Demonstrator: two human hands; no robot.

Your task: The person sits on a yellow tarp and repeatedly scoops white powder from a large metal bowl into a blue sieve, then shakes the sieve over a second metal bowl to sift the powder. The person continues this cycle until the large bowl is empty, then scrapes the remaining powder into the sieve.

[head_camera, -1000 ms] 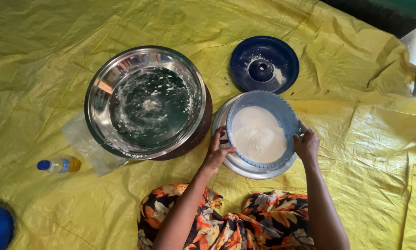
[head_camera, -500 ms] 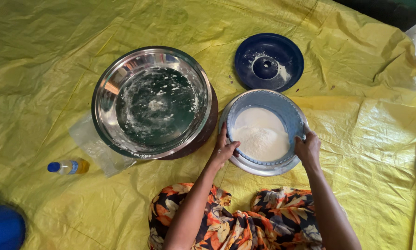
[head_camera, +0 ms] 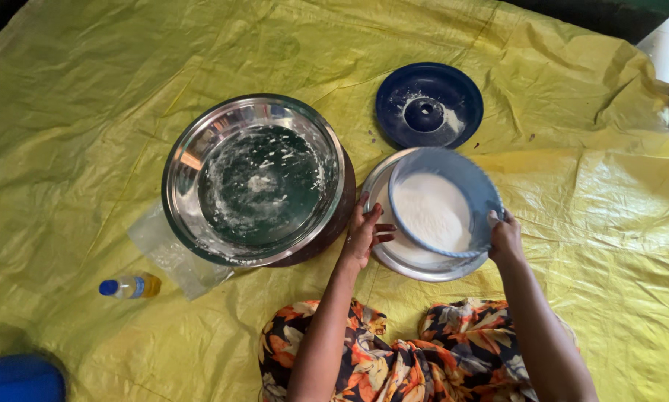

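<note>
Yellow crinkled tarp (head_camera: 126, 112) covers the floor; right hand (head_camera: 504, 237) fingers grip sieve (head_camera: 444, 201); left hand (head_camera: 364, 232) fingers spread.

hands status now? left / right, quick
Left hand: open, fingers spread, resting at the left rim of the steel plate, holding nothing.
Right hand: closed on the rim of the blue sieve of white flour, held over the plate.

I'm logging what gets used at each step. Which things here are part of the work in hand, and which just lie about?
In hand:
right hand gripping the blue sieve of white flour
left hand at the steel plate under it

Lying about:
big steel bowl
blue lid
small bottle
clear plastic bag
yellow sheet
</note>
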